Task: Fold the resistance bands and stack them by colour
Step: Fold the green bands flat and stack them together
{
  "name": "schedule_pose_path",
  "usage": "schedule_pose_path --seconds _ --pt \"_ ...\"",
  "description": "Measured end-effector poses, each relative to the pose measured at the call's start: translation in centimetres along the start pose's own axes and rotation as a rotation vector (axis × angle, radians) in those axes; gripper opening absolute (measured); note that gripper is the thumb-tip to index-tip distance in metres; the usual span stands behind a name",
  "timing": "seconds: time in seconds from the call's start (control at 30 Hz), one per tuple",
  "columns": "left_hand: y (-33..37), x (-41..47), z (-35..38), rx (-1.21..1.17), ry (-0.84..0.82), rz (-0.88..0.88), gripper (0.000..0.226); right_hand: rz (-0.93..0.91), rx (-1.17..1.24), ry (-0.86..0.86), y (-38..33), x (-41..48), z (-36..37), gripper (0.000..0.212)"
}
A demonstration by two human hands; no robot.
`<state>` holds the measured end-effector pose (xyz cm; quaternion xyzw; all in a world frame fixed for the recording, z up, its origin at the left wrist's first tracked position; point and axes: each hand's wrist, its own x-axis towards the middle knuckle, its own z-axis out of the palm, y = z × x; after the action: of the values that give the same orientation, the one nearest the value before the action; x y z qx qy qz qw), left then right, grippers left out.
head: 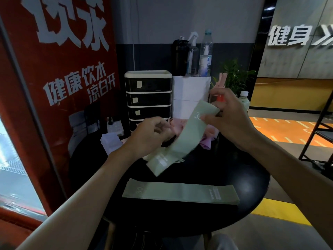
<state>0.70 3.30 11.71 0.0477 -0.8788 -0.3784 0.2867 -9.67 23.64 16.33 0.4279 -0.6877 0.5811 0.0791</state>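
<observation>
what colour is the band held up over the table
The held band is pale green; head view shows it best.

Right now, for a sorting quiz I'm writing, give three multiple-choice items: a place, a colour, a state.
1. Where does the flat band lie? A on the drawers; B on the table, near side; C on the floor.
2. The held band is: A pink; B black; C green.
3. The right hand: A rests open; B pinches the held band's top end; C grips a bottle.
B, it lies on the black top; C, it is pale green; B, fingers close on its upper end.
</observation>
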Motion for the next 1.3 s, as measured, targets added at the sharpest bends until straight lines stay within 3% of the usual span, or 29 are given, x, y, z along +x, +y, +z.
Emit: schedule_pose_path --seconds 0.2,0.4,0.57,0.77,1.1,1.3 --pt "4.9 1.2 -0.4 -0.202 0.07 0.101 0.013 0.043 0.059 -0.005 -0.4 0.3 1.2 0.06" --pt "6.7 2.4 -0.2 -0.163 0.045 0.158 0.007 0.058 0.104 0.002 -0.6 0.3 2.0 0.06" --pt "7.3 2.9 -0.1 -0.205 0.139 0.173 0.003 0.185 0.212 -0.022 0.0 -0.2 2.3 0.057" --pt "7.3 3.2 -0.2 -0.188 0.109 0.148 0.005 0.206 0.205 -0.061 0.3 -0.6 2.9 0.041" --pt "7.1 3.8 -2.1 -0.384 0.344 0.019 0.01 0.355 0.311 -0.201 2.4 -1.9 3.5 0.043" --pt "5.3 3.6 -3.6 -0.434 0.465 -0.073 0.011 0.338 0.371 -0.3 3.0 -3.1 2.7 0.027"
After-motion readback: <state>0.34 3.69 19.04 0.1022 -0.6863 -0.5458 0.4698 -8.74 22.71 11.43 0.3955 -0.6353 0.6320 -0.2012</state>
